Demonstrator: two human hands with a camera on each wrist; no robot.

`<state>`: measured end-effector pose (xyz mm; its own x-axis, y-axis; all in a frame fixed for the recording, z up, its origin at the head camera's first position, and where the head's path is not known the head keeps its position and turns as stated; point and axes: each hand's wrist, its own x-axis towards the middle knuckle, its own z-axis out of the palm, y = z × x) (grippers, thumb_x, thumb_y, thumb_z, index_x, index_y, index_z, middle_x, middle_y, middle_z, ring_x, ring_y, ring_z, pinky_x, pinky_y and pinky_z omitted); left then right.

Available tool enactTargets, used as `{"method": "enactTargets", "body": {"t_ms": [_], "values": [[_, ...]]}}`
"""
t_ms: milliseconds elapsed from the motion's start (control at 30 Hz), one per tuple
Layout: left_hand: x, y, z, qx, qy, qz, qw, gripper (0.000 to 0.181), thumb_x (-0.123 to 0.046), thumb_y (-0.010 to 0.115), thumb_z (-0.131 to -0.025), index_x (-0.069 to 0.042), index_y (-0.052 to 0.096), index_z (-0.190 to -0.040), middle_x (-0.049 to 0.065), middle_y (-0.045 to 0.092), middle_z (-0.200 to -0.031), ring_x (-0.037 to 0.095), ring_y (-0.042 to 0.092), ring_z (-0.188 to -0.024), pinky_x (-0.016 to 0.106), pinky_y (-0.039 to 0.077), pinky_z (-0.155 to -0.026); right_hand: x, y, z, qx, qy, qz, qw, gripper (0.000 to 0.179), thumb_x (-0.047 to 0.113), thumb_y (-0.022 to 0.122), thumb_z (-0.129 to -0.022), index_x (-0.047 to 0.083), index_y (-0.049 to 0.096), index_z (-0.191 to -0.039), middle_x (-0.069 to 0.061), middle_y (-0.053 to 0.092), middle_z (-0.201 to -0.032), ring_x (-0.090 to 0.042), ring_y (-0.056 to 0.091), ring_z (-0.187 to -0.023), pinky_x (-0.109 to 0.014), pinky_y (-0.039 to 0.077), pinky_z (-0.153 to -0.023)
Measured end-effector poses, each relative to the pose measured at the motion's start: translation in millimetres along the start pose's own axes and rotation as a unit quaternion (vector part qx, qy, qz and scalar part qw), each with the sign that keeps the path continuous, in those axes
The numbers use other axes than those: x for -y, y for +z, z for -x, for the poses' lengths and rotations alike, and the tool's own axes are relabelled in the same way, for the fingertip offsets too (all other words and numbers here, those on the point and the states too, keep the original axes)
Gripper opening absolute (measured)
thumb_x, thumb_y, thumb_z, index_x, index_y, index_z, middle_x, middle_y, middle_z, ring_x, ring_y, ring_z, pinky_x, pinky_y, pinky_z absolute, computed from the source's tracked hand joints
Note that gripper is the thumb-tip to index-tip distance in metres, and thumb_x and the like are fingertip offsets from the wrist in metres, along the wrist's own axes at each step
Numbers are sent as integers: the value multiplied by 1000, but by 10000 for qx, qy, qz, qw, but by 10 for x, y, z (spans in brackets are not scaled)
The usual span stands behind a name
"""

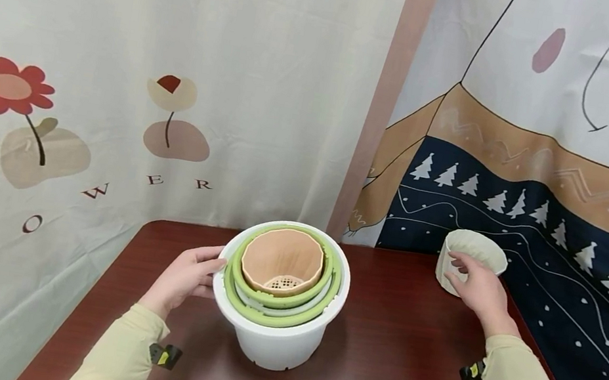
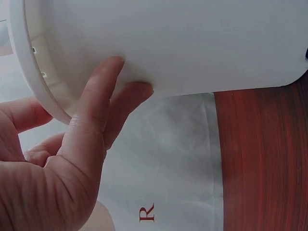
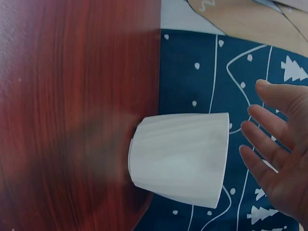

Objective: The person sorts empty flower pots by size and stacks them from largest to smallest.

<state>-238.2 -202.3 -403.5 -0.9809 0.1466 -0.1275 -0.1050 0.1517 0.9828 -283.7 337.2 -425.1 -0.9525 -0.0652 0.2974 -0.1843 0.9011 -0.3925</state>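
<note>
Near the middle of the table stands a large white flowerpot (image 1: 280, 345) with smaller pots nested inside. Green pot rims (image 1: 271, 322) ring a peach pot (image 1: 276, 255) with a perforated bottom, the innermost one. My left hand (image 1: 179, 280) holds the white pot's rim at its left side, thumb over the edge; in the left wrist view its fingers (image 2: 98, 91) lie against the outer wall. A small white pot (image 3: 183, 159) with a ribbed side stands at the back right. My right hand (image 1: 480, 291) hovers just above its opening, fingers spread and apart from it in the right wrist view.
The reddish-brown table (image 1: 373, 360) ends at the back against a pale curtain (image 1: 269, 111) with flower prints. Along the right edge hangs a dark blue cloth (image 1: 540, 287) with white trees, close to the small pot.
</note>
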Motion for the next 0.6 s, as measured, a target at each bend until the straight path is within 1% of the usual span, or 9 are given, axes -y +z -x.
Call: {"method": "enactTargets", "body": {"t_ms": [133,300,600], "values": [[-9,2,19,32,22,-32,10000,50,-14,56,-101,7,43,-144,19,68,-111,24,72,-83,42,60,-71,-42,-40,-58,29,152,233,9996,47,19,67,-93,2,54,-135,-28,59,-124,-45,55,-111,-62,47,-88],[-16,6,28,39,22,-54,10000,51,-15,56,-101,7,43,-144,19,68,-112,25,72,-83,42,60,-71,-124,-62,-116,63,230,498,9985,47,21,66,-92,3,54,-135,-31,55,-129,-49,51,-113,-65,45,-87],[-27,0,32,33,-1,-112,9999,51,-15,57,-101,6,43,-145,20,67,-115,25,72,-84,43,60,-72,-300,-25,-124,222,319,737,9965,56,22,68,-90,0,49,-137,-33,50,-133,-52,45,-118,-68,40,-92]]}}
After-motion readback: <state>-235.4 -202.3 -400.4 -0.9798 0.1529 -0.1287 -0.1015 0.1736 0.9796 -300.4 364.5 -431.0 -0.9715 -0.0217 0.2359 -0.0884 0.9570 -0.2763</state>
